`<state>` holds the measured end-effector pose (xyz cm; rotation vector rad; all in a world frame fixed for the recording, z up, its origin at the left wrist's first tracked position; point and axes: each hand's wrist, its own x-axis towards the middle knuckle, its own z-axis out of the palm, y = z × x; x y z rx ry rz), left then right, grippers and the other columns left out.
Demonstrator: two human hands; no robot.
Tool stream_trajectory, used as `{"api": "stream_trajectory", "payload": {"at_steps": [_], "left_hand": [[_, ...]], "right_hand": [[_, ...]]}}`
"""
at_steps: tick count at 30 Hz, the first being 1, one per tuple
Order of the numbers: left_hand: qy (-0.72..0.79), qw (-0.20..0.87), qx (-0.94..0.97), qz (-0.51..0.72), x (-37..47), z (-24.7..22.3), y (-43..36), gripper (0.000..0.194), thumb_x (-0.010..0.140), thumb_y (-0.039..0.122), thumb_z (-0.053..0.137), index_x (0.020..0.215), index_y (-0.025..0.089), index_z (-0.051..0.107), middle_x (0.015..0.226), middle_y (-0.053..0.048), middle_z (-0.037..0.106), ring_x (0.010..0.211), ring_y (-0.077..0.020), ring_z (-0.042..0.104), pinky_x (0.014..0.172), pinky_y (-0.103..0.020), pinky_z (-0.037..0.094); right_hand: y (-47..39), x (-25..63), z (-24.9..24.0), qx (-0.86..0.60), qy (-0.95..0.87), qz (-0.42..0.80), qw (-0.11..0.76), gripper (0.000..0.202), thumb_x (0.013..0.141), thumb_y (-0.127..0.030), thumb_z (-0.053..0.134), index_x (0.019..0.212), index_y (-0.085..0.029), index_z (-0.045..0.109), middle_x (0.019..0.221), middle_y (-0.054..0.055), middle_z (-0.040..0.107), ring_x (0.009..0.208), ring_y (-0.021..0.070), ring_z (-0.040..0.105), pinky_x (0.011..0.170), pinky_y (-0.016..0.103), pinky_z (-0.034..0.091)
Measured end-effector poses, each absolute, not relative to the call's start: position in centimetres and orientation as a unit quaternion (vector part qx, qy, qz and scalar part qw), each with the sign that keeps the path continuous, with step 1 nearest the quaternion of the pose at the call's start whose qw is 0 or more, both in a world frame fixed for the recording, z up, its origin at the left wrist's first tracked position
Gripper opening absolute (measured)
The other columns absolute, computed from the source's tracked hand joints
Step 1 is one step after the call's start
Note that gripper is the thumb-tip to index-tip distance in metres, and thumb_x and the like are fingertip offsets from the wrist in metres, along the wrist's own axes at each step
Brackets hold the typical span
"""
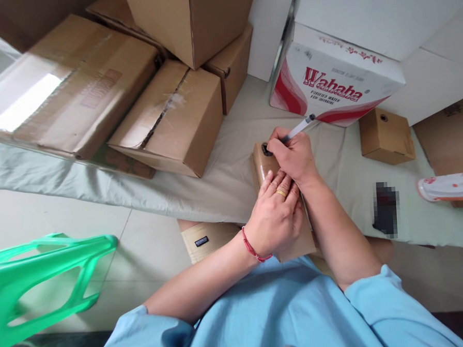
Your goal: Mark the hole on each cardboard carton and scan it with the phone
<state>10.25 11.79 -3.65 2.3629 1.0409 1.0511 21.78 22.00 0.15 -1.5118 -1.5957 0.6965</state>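
A long brown cardboard box (268, 166) lies at the table's near edge, in front of my body. My right hand (295, 154) is closed round a clear pen (299, 127), its lower end hidden by the fingers, beside a dark round spot at the box's far end. Flat on the box rests my left hand (278, 215), fingers stretched out and close to the right wrist. A gold ring and a red bracelet are on it.
Taped brown boxes (170, 114) stand at the back left. Behind my right hand is a white and red Wahaha box (331, 85). A small brown box (387, 137) and a blurred dark object (385, 210) lie right. A green stool (70, 254) stands left.
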Motion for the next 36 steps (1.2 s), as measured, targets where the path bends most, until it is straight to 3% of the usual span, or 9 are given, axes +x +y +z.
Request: {"api": "stream_trajectory", "payload": {"at_steps": [7,14,27,33,36], "left_hand": [[0.365,0.188,0.837,0.362,10.2,-3.6,11.8,0.046,0.103,0.020,0.054,0.140,0.000,0.070,0.154,-0.026,0.068,0.155,-0.0402,0.057,0.136,-0.063,0.040],[0.366,0.173,0.838,0.367,10.2,-3.6,11.9,0.045,0.103,0.019,0.052,0.139,0.001,0.071,0.152,-0.026,0.069,0.153,-0.0400,0.059,0.134,-0.063,0.042],[0.367,0.171,0.836,0.371,10.2,-3.5,11.9,0.043,0.103,0.020,0.053,0.138,0.002,0.071,0.150,-0.025,0.071,0.149,-0.0392,0.062,0.133,-0.063,0.043],[0.372,0.186,0.835,0.360,10.2,-3.5,11.9,0.044,0.103,0.021,0.053,0.140,0.005,0.071,0.152,-0.024,0.070,0.151,-0.0385,0.060,0.135,-0.065,0.039],[0.369,0.187,0.838,0.355,10.2,-3.6,11.9,0.046,0.103,0.020,0.053,0.142,0.004,0.069,0.155,-0.025,0.067,0.154,-0.0395,0.058,0.135,-0.067,0.039]], "right_hand": [[22.1,21.9,-0.4,-0.637,-0.583,0.228,0.449,0.030,0.089,-0.021,0.058,0.060,-0.023,0.049,0.053,-0.007,0.040,0.055,0.0096,0.039,0.059,0.027,0.031],[22.5,22.4,-1.0,-0.628,-0.590,0.245,0.445,0.018,0.093,-0.024,0.060,0.076,-0.022,0.065,0.059,-0.006,0.058,0.059,0.0123,0.053,0.064,0.028,0.039],[22.4,22.0,-0.4,-0.618,-0.617,0.272,0.405,0.017,0.091,-0.029,0.058,0.078,-0.022,0.067,0.065,-0.004,0.066,0.064,0.0136,0.061,0.067,0.027,0.044],[22.4,21.8,-0.3,-0.631,-0.618,0.259,0.391,0.018,0.093,-0.025,0.059,0.077,-0.022,0.067,0.064,-0.004,0.067,0.062,0.0130,0.060,0.067,0.027,0.042],[22.6,22.0,-0.6,-0.638,-0.591,0.248,0.427,0.017,0.093,-0.025,0.059,0.078,-0.022,0.065,0.061,-0.005,0.062,0.060,0.0122,0.055,0.065,0.026,0.040]]}}
